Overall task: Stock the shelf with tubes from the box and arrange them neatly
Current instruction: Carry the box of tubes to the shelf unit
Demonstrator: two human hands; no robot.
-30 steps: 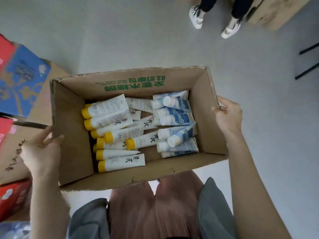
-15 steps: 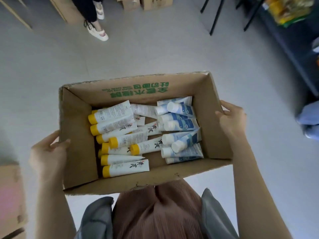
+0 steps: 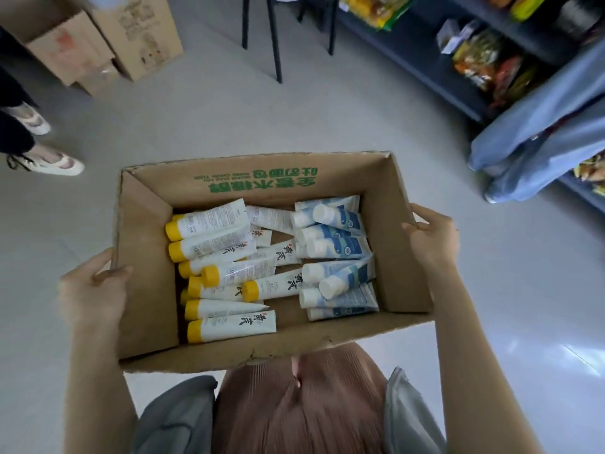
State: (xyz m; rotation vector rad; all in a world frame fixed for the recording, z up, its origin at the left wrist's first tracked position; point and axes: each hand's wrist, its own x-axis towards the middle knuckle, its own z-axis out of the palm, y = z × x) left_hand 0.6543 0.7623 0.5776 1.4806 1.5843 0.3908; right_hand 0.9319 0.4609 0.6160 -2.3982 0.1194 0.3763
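I carry an open cardboard box [image 3: 144, 257] in front of my body, above the floor. My left hand [image 3: 93, 290] grips its left wall, thumb over the rim. My right hand [image 3: 432, 237] grips the right wall the same way. Inside lie several white tubes with yellow caps [image 3: 226, 267] on the left and several blue-and-white tubes with white caps [image 3: 337, 253] on the right, loosely piled. A dark shelf [image 3: 422, 57] with snack packets stands at the upper right.
Another person's feet in white shoes [image 3: 49, 162] stand at the left. Cardboard boxes [image 3: 108, 40] sit on the floor at the upper left. Dark chair or stand legs [image 3: 275, 40] rise at the top centre. A blue garment [image 3: 540, 139] hangs by the shelf.
The view has swung to the right with the box: the shelf and the blue garment have come into sight, and the other person's feet have slid to the left. Both hands keep the same hold.
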